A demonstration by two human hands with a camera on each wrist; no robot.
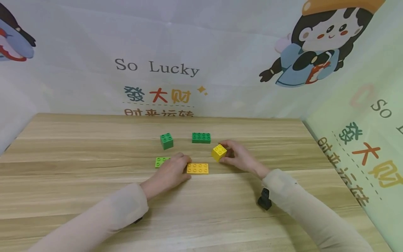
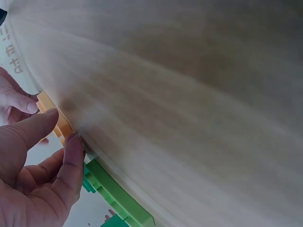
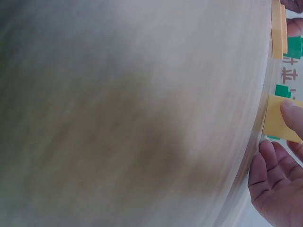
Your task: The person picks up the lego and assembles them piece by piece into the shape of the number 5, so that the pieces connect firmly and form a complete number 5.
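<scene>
The yellow four-stud block (image 1: 218, 153) is pinched in my right hand (image 1: 240, 156), near the orange-yellow eight-stud brick (image 1: 197, 168), whose near end my left hand (image 1: 170, 172) pinches. A lime-green brick (image 1: 161, 161) lies partly hidden behind that hand; farther back, a green four-stud block (image 1: 167, 141) and green eight-stud brick (image 1: 201, 138) sit apart.

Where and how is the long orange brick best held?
Probably pinch the long orange brick across its narrow width at the left end, from the left with the left hand: it lies lengthwise left to right, studs up, and this grip should leave the studs uncovered.
</scene>
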